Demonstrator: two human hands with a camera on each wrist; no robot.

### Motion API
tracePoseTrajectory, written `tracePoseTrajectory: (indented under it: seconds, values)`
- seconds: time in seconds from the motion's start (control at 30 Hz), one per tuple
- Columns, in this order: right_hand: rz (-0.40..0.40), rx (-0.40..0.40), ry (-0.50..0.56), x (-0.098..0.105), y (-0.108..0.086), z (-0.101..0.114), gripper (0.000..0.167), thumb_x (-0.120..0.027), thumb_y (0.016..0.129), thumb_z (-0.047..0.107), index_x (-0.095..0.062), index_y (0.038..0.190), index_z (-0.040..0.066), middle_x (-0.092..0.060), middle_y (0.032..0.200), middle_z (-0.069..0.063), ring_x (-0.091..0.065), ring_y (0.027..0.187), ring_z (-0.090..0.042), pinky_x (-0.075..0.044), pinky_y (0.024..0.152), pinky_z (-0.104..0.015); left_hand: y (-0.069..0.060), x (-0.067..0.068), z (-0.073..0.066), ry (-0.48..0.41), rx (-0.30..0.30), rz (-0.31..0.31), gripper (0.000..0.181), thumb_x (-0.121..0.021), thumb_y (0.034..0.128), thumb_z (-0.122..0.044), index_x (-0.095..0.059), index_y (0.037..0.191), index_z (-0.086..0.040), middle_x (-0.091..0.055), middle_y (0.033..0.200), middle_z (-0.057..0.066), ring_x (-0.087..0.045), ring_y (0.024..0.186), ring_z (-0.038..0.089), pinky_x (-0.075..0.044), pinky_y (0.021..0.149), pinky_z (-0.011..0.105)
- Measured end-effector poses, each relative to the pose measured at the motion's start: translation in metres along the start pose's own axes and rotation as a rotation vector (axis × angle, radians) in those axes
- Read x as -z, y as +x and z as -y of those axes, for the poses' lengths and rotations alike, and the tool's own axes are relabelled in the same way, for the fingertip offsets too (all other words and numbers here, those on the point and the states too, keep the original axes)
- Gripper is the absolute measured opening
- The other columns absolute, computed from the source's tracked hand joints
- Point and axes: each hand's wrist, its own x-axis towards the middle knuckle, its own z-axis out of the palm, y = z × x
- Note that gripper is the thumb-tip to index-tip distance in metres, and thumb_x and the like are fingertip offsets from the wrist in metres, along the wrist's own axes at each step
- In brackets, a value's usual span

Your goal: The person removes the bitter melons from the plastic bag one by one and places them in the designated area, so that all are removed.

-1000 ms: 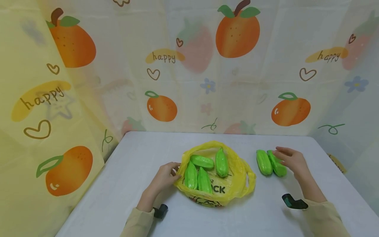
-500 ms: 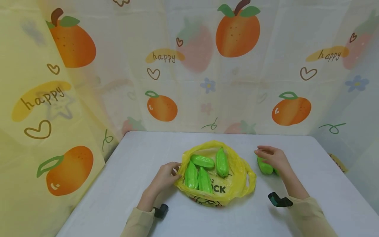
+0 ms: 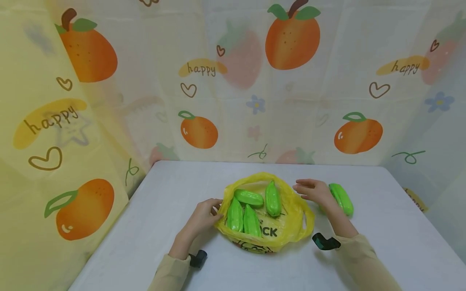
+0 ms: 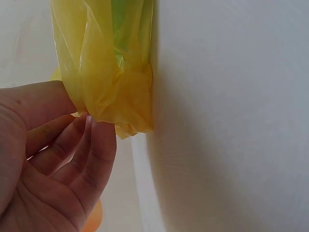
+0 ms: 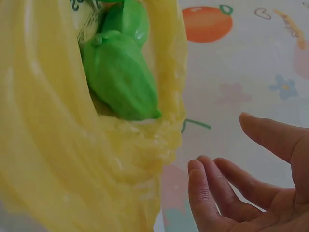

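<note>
A yellow plastic bag [image 3: 291,234] lies with its mouth facing up, and several glossy green elongated vegetables [image 3: 273,200], zucchini-like, are inside. My left hand [image 3: 204,214] pinches the bag's left rim between thumb and fingers; the left wrist view shows the gathered plastic [image 4: 111,101] at the fingertips. Just beyond the bag's right rim hovers my right hand [image 3: 316,192], with nothing between its spread thumb and fingers [image 5: 203,193]. To the right of that hand, another green vegetable [image 3: 341,199] rests on the table. One more beside it is mostly hidden behind the hand.
A white cloth covers the table [image 3: 174,182]. Behind and to the left hang fruit-printed curtains [image 3: 233,121]. The bag's handle loop [image 3: 309,218] sticks out on its right side, close to my right wrist. Both wrists carry small black cameras [image 3: 198,258].
My right hand has moved left from above the two loose vegetables to the bag's right rim, uncovering the right-hand one. The left hand keeps its place on the bag.
</note>
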Motion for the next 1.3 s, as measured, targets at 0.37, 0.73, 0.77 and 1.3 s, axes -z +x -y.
tracePoseTrajectory:
  seconds: [0.37, 0.73, 0.77, 1.3]
  values:
    - [0.048, -0.002, 0.051, -0.027, 0.012, 0.007, 0.052, -0.063, 0.091, 0.024, -0.05, 0.131, -0.006, -0.054, 0.129, -0.028, -0.058, 0.113, -0.037, -0.052, 0.091, -0.041, 0.001, 0.0, 0.001, 0.007, 0.016, 0.001, 0.041, -0.072, 0.0811, -0.006, -0.062, 0.121, -0.004, -0.066, 0.099, 0.006, -0.059, 0.078, 0.012, -0.05, 0.062, 0.021]
    - [0.078, -0.089, 0.018, -0.045, 0.019, 0.008, 0.051, -0.063, 0.091, 0.018, -0.048, 0.129, -0.013, -0.053, 0.125, -0.034, -0.062, 0.106, -0.037, -0.052, 0.089, -0.042, 0.001, -0.001, 0.0, 0.0, 0.012, 0.003, 0.042, -0.072, 0.081, -0.007, -0.062, 0.122, -0.004, -0.066, 0.098, 0.006, -0.058, 0.078, 0.012, -0.049, 0.061, 0.021]
    - [0.082, -0.093, 0.004, -0.046, 0.019, 0.008, 0.052, -0.063, 0.091, 0.017, -0.048, 0.129, -0.014, -0.054, 0.125, -0.034, -0.063, 0.106, -0.037, -0.052, 0.089, -0.042, 0.001, -0.001, 0.0, 0.0, 0.013, 0.002, 0.042, -0.072, 0.081, -0.007, -0.062, 0.122, -0.004, -0.066, 0.098, 0.006, -0.058, 0.078, 0.012, -0.049, 0.061, 0.021]
    - [0.14, -0.115, -0.072, -0.061, 0.024, 0.002, 0.061, -0.069, 0.085, 0.014, -0.043, 0.133, -0.014, -0.054, 0.123, -0.032, -0.067, 0.093, -0.029, -0.056, 0.081, -0.037, 0.0, -0.001, 0.0, 0.002, 0.003, 0.004, 0.042, -0.072, 0.0809, -0.006, -0.062, 0.121, -0.002, -0.066, 0.098, 0.007, -0.059, 0.078, 0.013, -0.049, 0.06, 0.021]
